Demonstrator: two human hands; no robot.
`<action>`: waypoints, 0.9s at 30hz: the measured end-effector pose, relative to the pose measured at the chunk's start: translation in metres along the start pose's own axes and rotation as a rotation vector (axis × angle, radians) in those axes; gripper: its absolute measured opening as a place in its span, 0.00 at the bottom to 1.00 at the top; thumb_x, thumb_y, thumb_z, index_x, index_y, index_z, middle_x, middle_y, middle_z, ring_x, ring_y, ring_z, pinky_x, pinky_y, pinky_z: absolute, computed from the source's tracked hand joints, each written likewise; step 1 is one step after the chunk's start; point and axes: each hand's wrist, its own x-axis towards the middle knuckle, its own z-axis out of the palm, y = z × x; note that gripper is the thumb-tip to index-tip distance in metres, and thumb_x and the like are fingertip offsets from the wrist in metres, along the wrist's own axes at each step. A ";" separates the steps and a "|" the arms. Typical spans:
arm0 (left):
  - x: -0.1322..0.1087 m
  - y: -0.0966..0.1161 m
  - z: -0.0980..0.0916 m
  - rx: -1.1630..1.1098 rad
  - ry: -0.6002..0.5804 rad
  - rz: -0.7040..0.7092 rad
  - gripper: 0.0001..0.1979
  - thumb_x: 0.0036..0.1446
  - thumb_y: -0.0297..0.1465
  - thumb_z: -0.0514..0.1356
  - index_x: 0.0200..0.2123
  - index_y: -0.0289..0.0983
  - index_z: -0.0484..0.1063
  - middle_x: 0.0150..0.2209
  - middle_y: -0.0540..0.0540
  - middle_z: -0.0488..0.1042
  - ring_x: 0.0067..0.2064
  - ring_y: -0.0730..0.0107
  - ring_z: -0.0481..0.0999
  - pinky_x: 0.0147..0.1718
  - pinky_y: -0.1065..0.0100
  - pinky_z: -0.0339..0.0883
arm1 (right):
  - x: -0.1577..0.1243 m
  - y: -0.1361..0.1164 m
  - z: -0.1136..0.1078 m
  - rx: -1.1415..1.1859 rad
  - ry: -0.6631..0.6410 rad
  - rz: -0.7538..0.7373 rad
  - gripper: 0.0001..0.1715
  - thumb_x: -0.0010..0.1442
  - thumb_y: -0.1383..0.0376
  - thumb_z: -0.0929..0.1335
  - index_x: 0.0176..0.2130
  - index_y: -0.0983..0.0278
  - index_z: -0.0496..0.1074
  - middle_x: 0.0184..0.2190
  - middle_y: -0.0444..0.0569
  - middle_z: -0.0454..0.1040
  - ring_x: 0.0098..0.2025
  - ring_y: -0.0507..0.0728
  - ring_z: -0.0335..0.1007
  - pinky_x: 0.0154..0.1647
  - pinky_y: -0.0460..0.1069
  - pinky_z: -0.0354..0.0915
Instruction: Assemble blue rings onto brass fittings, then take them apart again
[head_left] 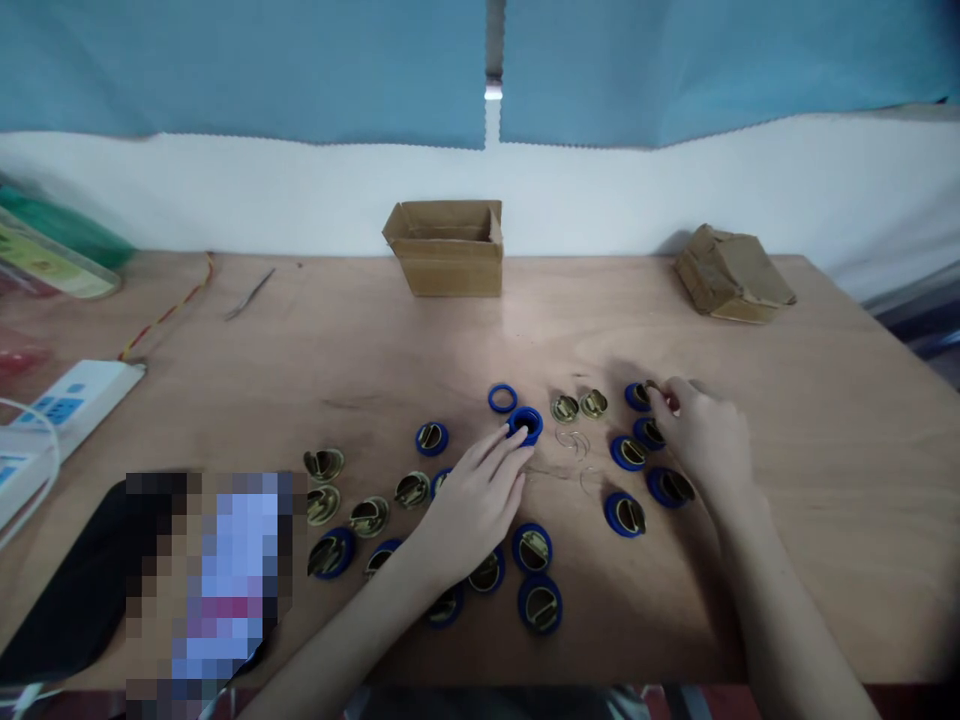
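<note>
My left hand [474, 508] reaches forward over the wooden table [300, 380], its fingertips pinching a blue ring [526, 425]. An empty blue ring [502, 398] lies just beyond it. My right hand [701, 432] is curled at the right, fingertips closed on a small piece beside a blue-ringed cap [637, 396]; what it holds is too small to name. Several round brass caps, some in blue rings, lie scattered around both hands, such as a bare brass cap [565, 407] and a ringed one [625, 514]. Thin wire springs [574, 442] lie between the hands.
An open cardboard box [446, 246] stands at the back centre, a closed brown packet [731, 273] at the back right. A white power strip [67, 405] and cables lie left, tweezers [250, 294] beyond. A black pad [82, 580] lies near left.
</note>
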 end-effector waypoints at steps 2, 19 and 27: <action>0.001 0.001 0.001 0.049 -0.013 0.031 0.19 0.68 0.23 0.54 0.61 0.32 0.66 0.64 0.35 0.71 0.67 0.51 0.68 0.62 0.48 0.70 | 0.000 0.000 0.002 0.015 0.017 -0.027 0.18 0.67 0.58 0.63 0.30 0.63 0.71 0.28 0.52 0.74 0.23 0.55 0.61 0.26 0.50 0.45; -0.001 -0.006 0.007 0.010 0.072 -0.018 0.13 0.68 0.22 0.55 0.52 0.35 0.73 0.51 0.39 0.79 0.57 0.55 0.77 0.57 0.52 0.75 | -0.027 -0.064 0.013 0.123 0.002 -0.479 0.17 0.69 0.61 0.65 0.54 0.65 0.73 0.52 0.63 0.73 0.51 0.70 0.69 0.52 0.64 0.65; 0.000 -0.006 0.010 -0.006 0.070 -0.023 0.13 0.68 0.23 0.55 0.53 0.34 0.73 0.54 0.38 0.78 0.60 0.53 0.76 0.58 0.49 0.74 | -0.022 -0.071 0.022 0.310 -0.002 -0.443 0.14 0.68 0.63 0.66 0.53 0.61 0.71 0.54 0.59 0.76 0.56 0.71 0.70 0.56 0.67 0.64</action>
